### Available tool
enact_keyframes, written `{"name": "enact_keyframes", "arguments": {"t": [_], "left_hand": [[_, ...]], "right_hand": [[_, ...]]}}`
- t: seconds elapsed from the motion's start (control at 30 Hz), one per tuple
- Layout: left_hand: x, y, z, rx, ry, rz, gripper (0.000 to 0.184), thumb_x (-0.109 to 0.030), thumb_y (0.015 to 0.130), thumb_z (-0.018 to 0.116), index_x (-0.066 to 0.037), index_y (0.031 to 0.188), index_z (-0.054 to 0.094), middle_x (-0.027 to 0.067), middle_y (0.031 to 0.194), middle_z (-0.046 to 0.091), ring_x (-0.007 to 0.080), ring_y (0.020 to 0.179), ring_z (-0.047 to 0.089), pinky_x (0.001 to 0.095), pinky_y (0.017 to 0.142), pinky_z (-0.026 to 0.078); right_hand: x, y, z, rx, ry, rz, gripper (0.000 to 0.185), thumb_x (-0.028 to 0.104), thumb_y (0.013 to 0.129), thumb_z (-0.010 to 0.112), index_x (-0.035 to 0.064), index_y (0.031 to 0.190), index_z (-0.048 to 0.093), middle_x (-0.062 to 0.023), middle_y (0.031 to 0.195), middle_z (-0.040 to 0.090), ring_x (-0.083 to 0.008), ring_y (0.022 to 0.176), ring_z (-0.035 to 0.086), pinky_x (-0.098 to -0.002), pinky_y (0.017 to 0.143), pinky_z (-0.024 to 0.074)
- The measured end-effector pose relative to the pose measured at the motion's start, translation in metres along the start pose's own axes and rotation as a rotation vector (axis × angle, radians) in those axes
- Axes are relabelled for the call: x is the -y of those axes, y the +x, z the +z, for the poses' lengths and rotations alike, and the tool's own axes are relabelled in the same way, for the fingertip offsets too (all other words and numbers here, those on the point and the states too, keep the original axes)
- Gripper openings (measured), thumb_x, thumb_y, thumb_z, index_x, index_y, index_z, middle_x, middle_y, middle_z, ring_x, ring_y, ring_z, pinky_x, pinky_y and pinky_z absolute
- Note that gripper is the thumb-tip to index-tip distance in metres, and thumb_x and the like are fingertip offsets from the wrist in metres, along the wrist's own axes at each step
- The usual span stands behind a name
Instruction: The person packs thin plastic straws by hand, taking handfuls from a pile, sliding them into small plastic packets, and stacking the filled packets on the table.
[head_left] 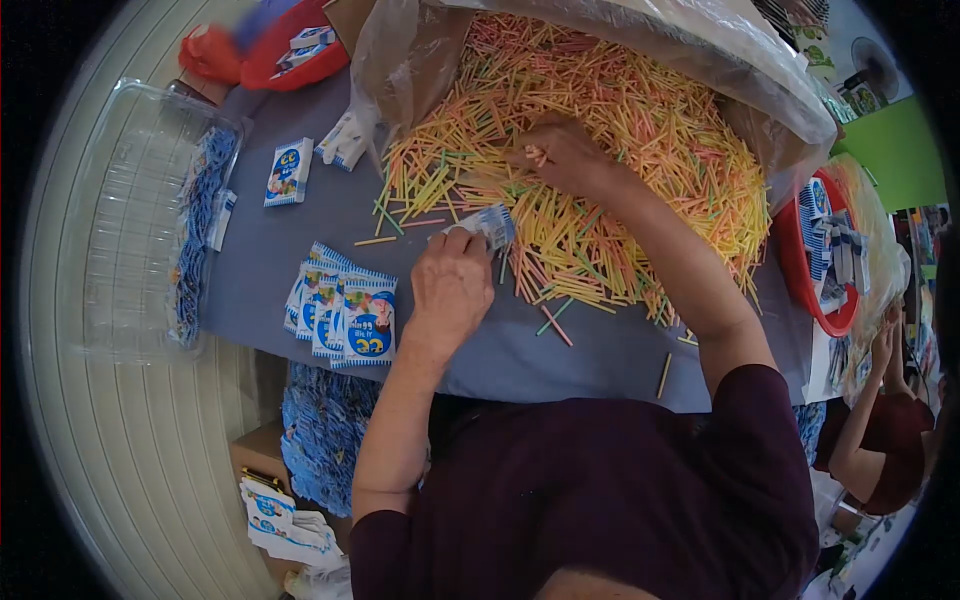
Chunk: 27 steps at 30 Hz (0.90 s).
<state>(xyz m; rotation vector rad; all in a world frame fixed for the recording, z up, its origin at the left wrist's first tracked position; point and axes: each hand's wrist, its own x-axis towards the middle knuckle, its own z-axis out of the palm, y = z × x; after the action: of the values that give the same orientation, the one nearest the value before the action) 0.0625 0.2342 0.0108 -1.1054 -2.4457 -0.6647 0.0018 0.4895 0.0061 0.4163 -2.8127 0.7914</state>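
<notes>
My left hand [455, 285] is closed on a small white-and-blue printed packet [493, 224] at the front left edge of a big heap of thin coloured sticks [660, 150], mostly yellow, pink and green. Over the heap reaches my right hand [568, 158]. Its fingers are curled round a small bunch of sticks [535, 155], whose pale ends show. To the left of my left wrist, several flat printed packets [365, 318] lie overlapping on the grey-covered table [480, 350].
A clear plastic tray [135, 220] holding blue strips [205, 220] stands at the left. Another packet [288, 172] lies near it. Red baskets with packets stand at top left [300, 70] and right [845, 312]. Plastic sheeting [690, 35] surrounds the heap. Another person [885, 440] is at far right.
</notes>
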Motion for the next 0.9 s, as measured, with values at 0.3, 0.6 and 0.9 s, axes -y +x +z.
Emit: {"name": "enact_keyframes", "arguments": {"t": [0.3,0.6,0.9], "left_hand": [[0.01,-0.015,0.002,0.012,-0.001,0.023,0.011,-0.004,0.074,0.066,0.0,0.083,0.069,0.012,0.082,0.064,0.0325,0.08,0.064,0.0417,0.066,0.055],[0.024,-0.017,-0.002,-0.007,-0.337,-0.256,0.012,-0.006,0.072,0.072,-0.003,0.084,0.072,0.0104,0.084,0.065,0.0307,0.082,0.061,0.0418,0.072,0.054],[0.021,-0.019,-0.012,0.076,-0.192,-0.206,0.011,-0.003,0.073,0.072,-0.001,0.084,0.073,0.0112,0.084,0.066,0.0325,0.081,0.061,0.0422,0.07,0.051]], "right_hand": [[0.007,0.002,-0.006,0.037,-0.03,0.018,0.029,0.031,0.087,0.075,0.0039,0.094,0.068,-0.0141,0.085,0.063,-0.0281,0.085,0.061,-0.042,0.076,0.0492],[0.004,0.0,-0.001,-0.286,0.267,0.007,0.026,0.026,0.096,0.065,0.0039,0.107,0.072,-0.0084,0.089,0.069,-0.02,0.078,0.064,-0.0338,0.073,0.0511],[0.056,-0.019,-0.019,-0.403,0.986,0.2,0.035,0.034,0.102,0.055,0.0021,0.098,0.068,-0.0025,0.075,0.065,-0.0078,0.066,0.056,-0.0231,0.059,0.0429]]}}
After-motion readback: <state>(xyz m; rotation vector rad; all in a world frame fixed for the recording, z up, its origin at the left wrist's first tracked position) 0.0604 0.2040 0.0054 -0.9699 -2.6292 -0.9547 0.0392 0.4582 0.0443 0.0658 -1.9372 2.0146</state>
